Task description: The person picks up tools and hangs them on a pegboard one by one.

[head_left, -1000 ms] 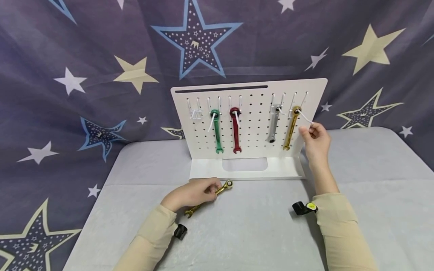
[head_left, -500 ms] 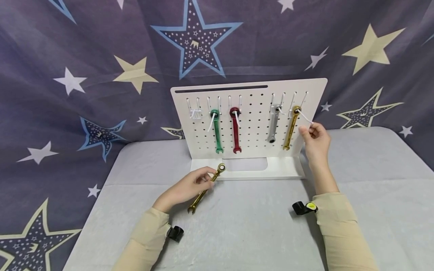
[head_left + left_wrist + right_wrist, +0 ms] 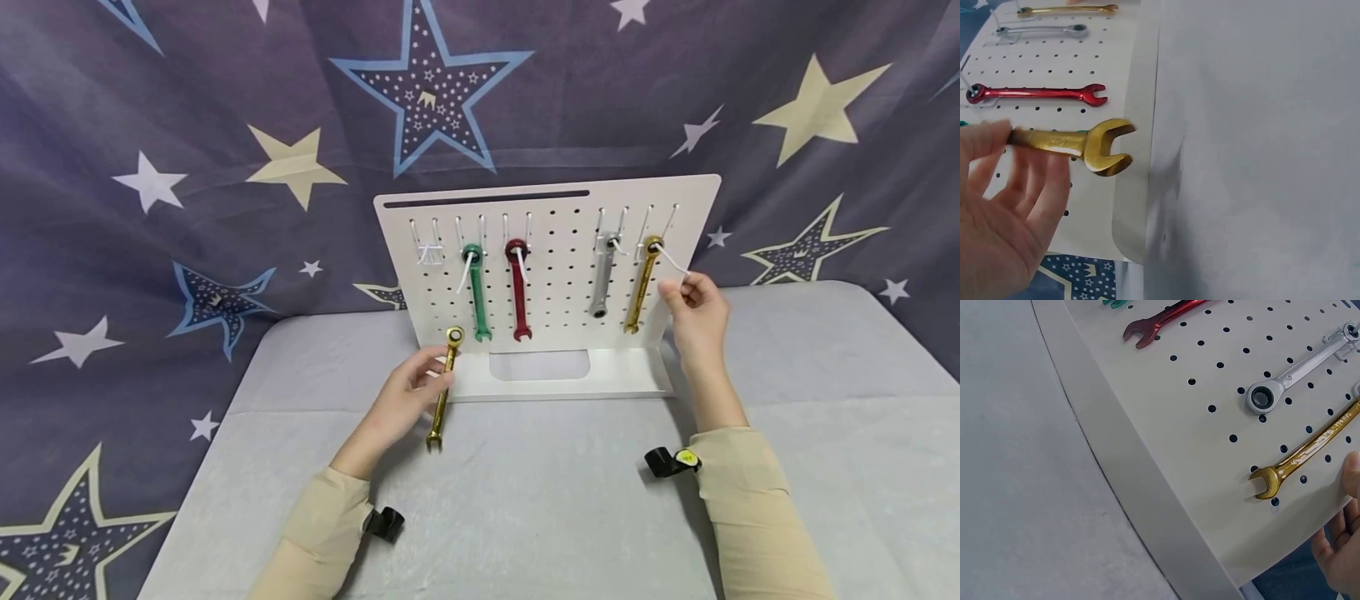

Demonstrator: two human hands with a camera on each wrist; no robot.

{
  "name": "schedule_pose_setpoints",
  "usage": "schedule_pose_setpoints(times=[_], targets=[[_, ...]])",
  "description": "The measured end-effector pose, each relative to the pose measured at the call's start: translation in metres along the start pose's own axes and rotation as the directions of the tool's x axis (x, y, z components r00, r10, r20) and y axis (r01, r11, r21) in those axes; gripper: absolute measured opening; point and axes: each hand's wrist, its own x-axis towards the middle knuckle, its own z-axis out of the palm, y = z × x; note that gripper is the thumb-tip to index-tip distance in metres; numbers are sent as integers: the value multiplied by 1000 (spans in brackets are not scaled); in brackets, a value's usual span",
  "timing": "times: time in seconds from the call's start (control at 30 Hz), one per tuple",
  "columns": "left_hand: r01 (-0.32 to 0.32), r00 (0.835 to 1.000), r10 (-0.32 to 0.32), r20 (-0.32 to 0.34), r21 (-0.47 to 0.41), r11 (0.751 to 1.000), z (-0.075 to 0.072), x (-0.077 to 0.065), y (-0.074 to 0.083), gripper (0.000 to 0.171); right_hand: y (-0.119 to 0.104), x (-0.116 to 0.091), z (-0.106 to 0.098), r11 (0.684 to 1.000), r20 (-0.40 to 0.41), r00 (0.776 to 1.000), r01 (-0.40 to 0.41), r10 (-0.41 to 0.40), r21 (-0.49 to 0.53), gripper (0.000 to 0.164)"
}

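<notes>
Between thumb and fingers my left hand pinches a gold combination wrench. Its ring end points up before the lower left of the white pegboard; its open end points down, apart from the table. My right hand grips the board's right edge, thumb in front and fingers beyond the edge. On white hooks hang a green wrench, a red wrench, a silver wrench and a second gold wrench. A white hook at far left carries no wrench.
The pegboard stands on a white base with a cut-out, on a grey cloth-covered table. Hook tips jut forward from the board. Behind hangs a dark curtain with stars. A black camera mount sits on the left wrist.
My left hand has lifted the gold wrench off the table, up and left toward the board, turning it from slanted to nearly upright. The right hand has stayed at the board's edge.
</notes>
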Motion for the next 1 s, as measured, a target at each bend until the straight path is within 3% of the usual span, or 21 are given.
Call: schedule_pose_setpoints(times=[0.1, 0.2, 0.47, 0.57, 1.0], targets=[[-30, 995, 28, -99, -18, 999, -2, 1, 3, 36, 0, 0, 1, 1000, 3, 1000, 1, -1, -2, 15], [-100, 980, 90, -180, -46, 994, -3, 3, 9, 34, 0, 0, 1, 1000, 2, 1000, -4, 4, 5, 15], [-269, 910, 210, -357, -123, 955, -2, 11, 27, 30, 0, 0, 0, 1000, -4, 1000, -15, 15, 4, 16], [-281, 896, 215, -388, -122, 952, -2, 14, 33, 31, 1, 0, 1, 1000, -4, 1000, -9, 9, 3, 16], [-286, 878, 215, -428, -108, 952, -4, 35, 38, 31, 0, -1, 0, 1000, 7, 1000, 5, -5, -23, 14]])
